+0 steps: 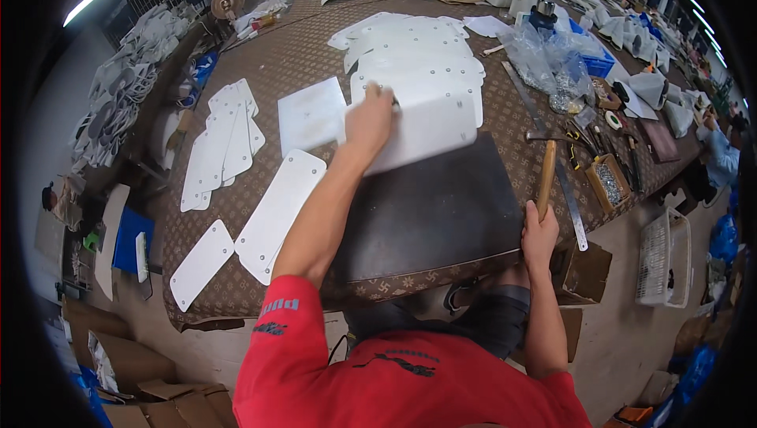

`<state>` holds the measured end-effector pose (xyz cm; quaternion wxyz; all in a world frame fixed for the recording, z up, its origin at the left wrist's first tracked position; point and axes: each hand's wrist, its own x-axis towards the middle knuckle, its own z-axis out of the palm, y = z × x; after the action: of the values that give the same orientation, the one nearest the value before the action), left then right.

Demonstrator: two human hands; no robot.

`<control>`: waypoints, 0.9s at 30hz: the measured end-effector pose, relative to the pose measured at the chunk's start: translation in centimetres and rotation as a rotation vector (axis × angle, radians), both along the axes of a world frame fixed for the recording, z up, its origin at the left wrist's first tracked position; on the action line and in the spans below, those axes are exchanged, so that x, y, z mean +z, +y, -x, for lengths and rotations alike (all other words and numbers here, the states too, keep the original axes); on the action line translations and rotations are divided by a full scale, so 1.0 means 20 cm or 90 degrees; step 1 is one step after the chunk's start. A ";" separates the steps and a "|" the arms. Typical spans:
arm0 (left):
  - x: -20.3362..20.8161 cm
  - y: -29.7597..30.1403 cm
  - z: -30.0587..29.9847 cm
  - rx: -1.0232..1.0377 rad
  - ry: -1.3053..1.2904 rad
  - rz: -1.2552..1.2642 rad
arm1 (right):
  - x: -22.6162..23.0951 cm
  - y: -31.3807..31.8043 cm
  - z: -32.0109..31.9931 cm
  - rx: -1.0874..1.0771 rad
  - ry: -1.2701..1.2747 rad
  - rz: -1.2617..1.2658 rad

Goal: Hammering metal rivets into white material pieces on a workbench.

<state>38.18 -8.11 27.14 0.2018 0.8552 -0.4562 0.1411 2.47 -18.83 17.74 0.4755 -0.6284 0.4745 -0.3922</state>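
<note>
My left hand (369, 122) is closed on the left end of a white panel (430, 130) with rounded corners and small metal rivets. The panel is blurred by motion. It overlaps the far edge of a black rubber mat (434, 207) and the near side of a pile of similar white panels (410, 57). Wrapped round a wooden handle, my right hand (540, 232) holds a hammer (547, 171) upright beside the mat's right edge, its metal head at the top.
On the left of the patterned tabletop lie riveted white strips (229, 132) and a pale square board (310, 115). A steel ruler (564, 199), a box of small metal fasteners (606, 183), hand tools and plastic bags (544, 61) lie on the right. A white basket (665, 258) stands on the floor.
</note>
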 end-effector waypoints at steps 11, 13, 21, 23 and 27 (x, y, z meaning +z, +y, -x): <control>-0.11 0.95 -0.20 0.272 0.096 -0.099 | -0.01 0.02 0.00 -0.004 0.071 0.118; -0.18 1.20 -0.20 0.333 0.147 -0.180 | -0.01 0.02 0.00 0.004 0.064 0.097; -0.34 1.54 -0.22 0.319 0.258 -0.066 | 0.03 0.02 0.00 0.026 0.089 0.069; -0.28 1.51 -0.24 0.329 0.307 -0.005 | 0.00 0.02 0.00 0.014 0.103 0.104; 0.02 1.36 -0.15 0.249 0.251 0.113 | -0.07 0.00 0.00 0.003 0.098 0.184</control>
<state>41.15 19.15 27.46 0.3295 0.9169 -0.2202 0.0476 2.42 -18.73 16.41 0.3434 -0.7197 0.4464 -0.4060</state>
